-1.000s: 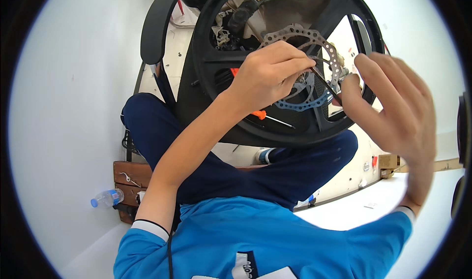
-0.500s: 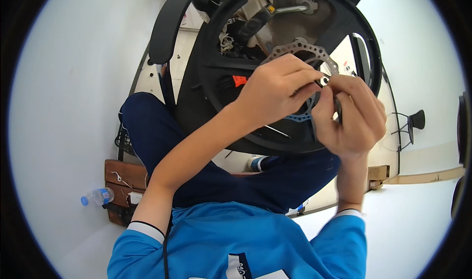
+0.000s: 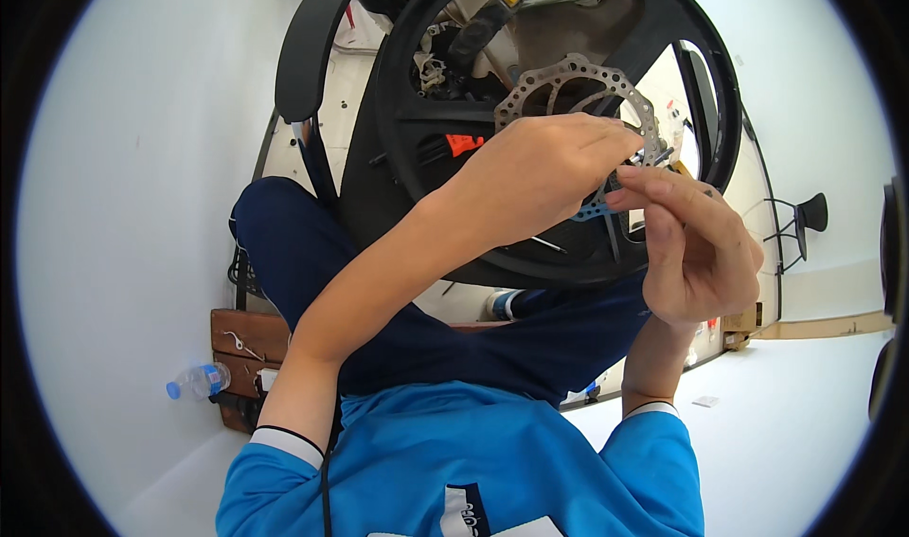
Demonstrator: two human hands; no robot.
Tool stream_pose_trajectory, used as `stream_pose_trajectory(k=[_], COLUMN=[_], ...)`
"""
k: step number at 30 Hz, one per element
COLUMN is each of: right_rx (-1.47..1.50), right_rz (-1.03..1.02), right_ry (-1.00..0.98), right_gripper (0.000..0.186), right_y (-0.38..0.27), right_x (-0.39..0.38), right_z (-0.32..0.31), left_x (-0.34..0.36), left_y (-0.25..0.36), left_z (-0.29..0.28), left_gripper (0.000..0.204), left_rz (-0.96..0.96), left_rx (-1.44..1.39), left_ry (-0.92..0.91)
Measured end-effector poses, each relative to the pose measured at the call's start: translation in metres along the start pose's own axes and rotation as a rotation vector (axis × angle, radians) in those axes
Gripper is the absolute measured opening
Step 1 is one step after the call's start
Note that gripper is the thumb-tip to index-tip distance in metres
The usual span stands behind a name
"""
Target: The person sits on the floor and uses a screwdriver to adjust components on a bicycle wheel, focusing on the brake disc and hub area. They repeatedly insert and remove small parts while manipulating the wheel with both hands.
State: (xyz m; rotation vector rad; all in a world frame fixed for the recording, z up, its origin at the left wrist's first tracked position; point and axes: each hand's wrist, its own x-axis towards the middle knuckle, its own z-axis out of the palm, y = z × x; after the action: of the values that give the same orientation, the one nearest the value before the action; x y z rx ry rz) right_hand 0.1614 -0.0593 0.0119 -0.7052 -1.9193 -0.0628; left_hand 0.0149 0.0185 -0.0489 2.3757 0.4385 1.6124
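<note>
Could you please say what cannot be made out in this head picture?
All in head view:
Left hand: anything pinched is hidden by the hand itself.
Right hand: anything inside is likewise hidden by itself.
Perforated disc: its centre lies behind the left hand.
Metal shaft: left end, behind the left hand.
Wheel: top cut off by upper edge.

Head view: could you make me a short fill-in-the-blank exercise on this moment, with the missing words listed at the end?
1. The spoked wheel carries a metal disc pierced with many small ____.
2. The left hand is close to the ____ hand.
3. The clear bottle has a ____ cap.
4. The armrest at upper left is ____.

Missing words: holes; right; blue; black.
</note>
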Motion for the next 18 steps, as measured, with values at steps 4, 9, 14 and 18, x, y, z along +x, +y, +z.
stream_pose_trajectory(k=[4, 9, 14, 18], right_rx=[0.004, 0.044, -0.090, -0.066], right_rz=[0.020, 0.024, 0.021, -0.030], right_ry=[-0.083, -0.035, 0.144, 0.189], right_gripper=[0.019, 0.020, 0.019, 0.022], right_y=[-0.004, 0.008, 0.005, 0.010], right_x=[0.000, -0.012, -0.012, -0.022], right_z=[-0.003, 0.001, 0.013, 0.011], left_x=[0.001, -0.001, -0.004, -0.005], left_y=[0.002, -0.003, -0.004, -0.004], left_z=[-0.003, 0.001, 0.003, 0.009], left_gripper=[0.043, 0.042, 0.029, 0.025], left_rz=[-0.003, -0.020, 0.025, 0.083], left_rx=[-0.053, -0.106, -0.047, -0.066], left_ry=[-0.053, -0.013, 0.240, 0.324])
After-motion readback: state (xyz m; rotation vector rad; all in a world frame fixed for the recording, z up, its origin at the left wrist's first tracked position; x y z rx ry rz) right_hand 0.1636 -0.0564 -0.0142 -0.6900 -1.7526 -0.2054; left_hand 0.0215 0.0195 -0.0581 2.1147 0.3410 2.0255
